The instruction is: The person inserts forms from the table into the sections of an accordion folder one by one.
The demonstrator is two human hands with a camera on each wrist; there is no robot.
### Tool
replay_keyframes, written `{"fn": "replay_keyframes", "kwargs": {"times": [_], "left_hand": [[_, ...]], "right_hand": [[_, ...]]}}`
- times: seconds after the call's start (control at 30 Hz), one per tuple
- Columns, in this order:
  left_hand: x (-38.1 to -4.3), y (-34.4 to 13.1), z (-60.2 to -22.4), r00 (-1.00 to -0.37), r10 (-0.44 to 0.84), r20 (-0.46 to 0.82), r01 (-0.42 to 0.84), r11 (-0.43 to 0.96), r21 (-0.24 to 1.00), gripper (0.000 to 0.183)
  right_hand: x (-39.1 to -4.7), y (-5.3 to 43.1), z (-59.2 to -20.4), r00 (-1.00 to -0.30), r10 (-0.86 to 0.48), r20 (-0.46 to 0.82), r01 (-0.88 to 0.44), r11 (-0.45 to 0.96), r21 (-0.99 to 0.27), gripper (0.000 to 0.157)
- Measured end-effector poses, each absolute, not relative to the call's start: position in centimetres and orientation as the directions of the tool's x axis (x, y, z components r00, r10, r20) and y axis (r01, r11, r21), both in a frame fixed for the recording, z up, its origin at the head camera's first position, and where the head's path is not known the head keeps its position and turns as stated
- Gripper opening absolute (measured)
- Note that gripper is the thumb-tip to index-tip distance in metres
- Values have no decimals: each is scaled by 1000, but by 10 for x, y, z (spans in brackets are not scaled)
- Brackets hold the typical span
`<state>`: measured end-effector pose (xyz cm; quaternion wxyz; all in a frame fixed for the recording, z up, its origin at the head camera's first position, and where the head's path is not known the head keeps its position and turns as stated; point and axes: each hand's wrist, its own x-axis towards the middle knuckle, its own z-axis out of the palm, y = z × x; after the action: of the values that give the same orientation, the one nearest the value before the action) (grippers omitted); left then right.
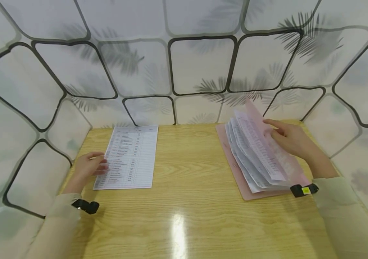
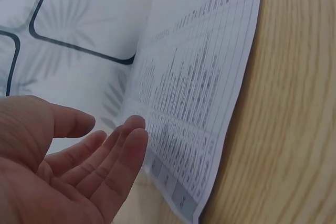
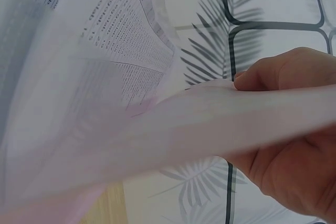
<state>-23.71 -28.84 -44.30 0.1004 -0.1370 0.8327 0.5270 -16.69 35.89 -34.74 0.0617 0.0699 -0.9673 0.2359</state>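
Note:
A pink folder stands open on the table at the right, with several printed sheets fanned inside it. My right hand pinches its raised translucent cover; in the right wrist view the thumb lies on one side of the cover and the other fingers go behind it. At the left lies a printed sheet covered in table rows. Beside its left edge is my left hand, fingers loosely bent and nothing held. Its fingertips reach the sheet's edge; whether they touch is unclear.
The wood-grain table stretches between the sheet and the folder. A patterned white wall covering with dark outlines and leaf prints encloses the back and sides. Each wrist wears a black strap, such as the left wrist strap.

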Motion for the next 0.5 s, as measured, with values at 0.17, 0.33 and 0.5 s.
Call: {"fn": "replay_keyframes", "kwargs": {"times": [0.17, 0.33, 0.5], "left_hand": [[-236, -301, -446, -933, -196, -301, -358, 436, 826, 54], [-235, -313, -449, -917, -254, -307, -391, 420, 819, 52], [-235, -320, -451, -908, -256, -331, -413, 417, 810, 54]], "right_hand": [[-166, 357, -346, -987, -101, 124, -148, 877, -458, 44], [-165, 357, -345, -987, -104, 123, -150, 879, -453, 45], [-165, 357, -345, -988, -102, 113, -143, 880, -453, 45]]}}
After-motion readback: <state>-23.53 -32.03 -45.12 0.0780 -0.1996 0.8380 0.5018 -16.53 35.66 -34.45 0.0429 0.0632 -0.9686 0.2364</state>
